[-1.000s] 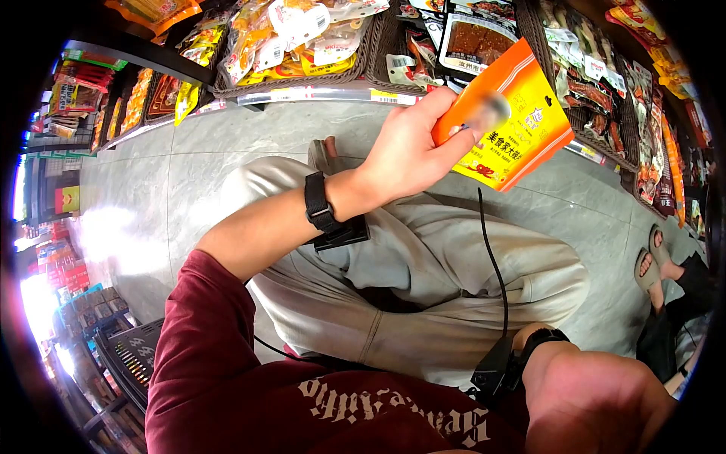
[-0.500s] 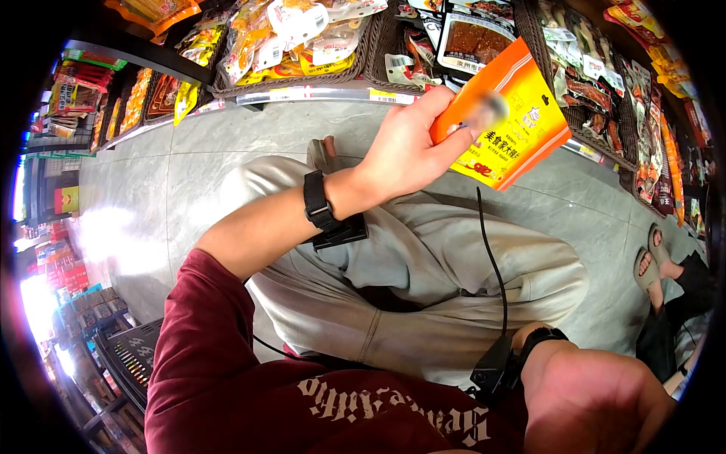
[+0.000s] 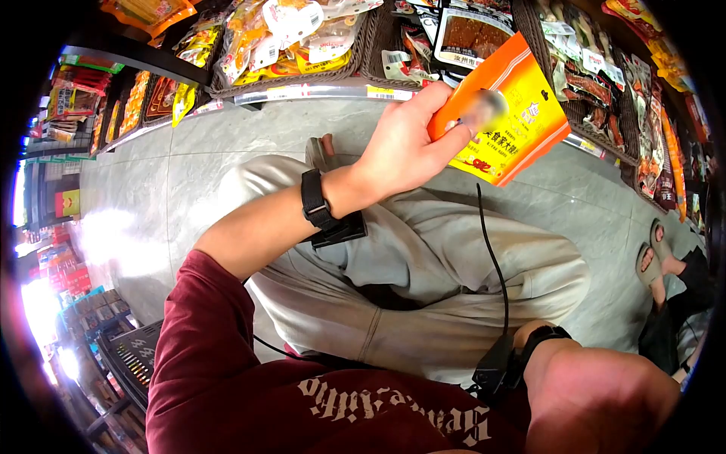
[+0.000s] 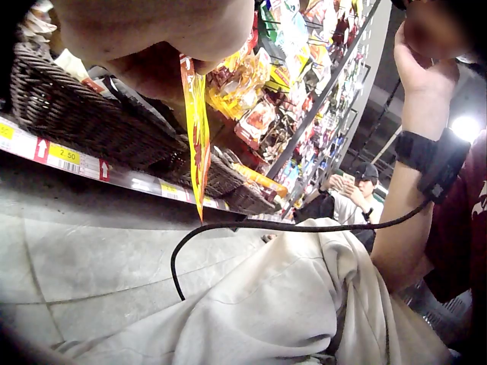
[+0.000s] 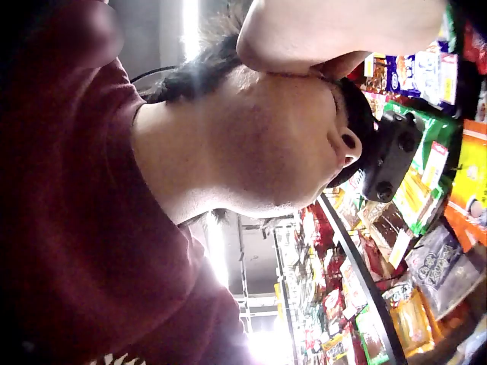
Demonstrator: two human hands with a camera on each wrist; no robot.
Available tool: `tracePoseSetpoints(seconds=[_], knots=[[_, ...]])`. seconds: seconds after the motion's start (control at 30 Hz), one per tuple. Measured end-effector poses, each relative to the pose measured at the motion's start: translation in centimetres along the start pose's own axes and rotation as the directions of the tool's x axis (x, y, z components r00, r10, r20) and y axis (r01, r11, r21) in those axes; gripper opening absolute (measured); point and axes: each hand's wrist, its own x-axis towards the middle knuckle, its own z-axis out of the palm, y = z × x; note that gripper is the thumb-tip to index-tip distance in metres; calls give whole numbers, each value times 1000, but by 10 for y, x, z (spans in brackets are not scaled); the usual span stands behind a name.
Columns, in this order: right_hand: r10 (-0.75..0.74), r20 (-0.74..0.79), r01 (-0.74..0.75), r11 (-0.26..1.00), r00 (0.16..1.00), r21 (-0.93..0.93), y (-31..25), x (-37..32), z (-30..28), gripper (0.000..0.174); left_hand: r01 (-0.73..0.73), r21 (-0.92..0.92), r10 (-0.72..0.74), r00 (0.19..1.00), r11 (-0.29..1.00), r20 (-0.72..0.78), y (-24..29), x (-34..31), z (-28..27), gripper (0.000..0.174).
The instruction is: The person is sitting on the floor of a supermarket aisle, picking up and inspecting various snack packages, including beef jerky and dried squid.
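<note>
In the head view my left hand [image 3: 404,147] grips an orange and yellow snack packet [image 3: 525,125] by its near end. My thumb lies across its printed front, and the other fingers are hidden behind it. The left wrist view shows that packet [image 4: 197,141] edge-on, hanging below the hand [image 4: 163,34]. My right hand [image 3: 597,393] is raised at the lower right, palm partly in sight and its fingers out of the picture. In the right wrist view the heel of this hand [image 5: 335,30] is against the side of my head.
Wicker baskets [image 3: 368,53] of packaged snacks line a low shelf with price labels [image 3: 384,93]. My bent legs [image 3: 423,265] are over grey floor tiles [image 3: 136,174]. A black cable [image 3: 491,253] runs by my knee. Another person's sandalled feet [image 3: 650,265] are at the right.
The packet and left hand have shifted very slightly up and left in the head view, with the grip kept. My right hand has turned a little at the lower right.
</note>
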Motion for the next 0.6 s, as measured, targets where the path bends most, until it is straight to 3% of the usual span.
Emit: tracePoseSetpoints(seconds=[0.17,0.33,0.6], knots=[[-33,15,34,998,999,-44,3,0,-2,21,39,28,-41,998,999,54,0,0,-3,25],[-83,46,88,989,995,-118,6,1,-9,22,7,7,-7,1000,1000,-6,1,1,-1,29],[-228,188,279,906,955,-318,9,18,-39,24,-1,-35,1,1000,999,6,-7,1,1,29]])
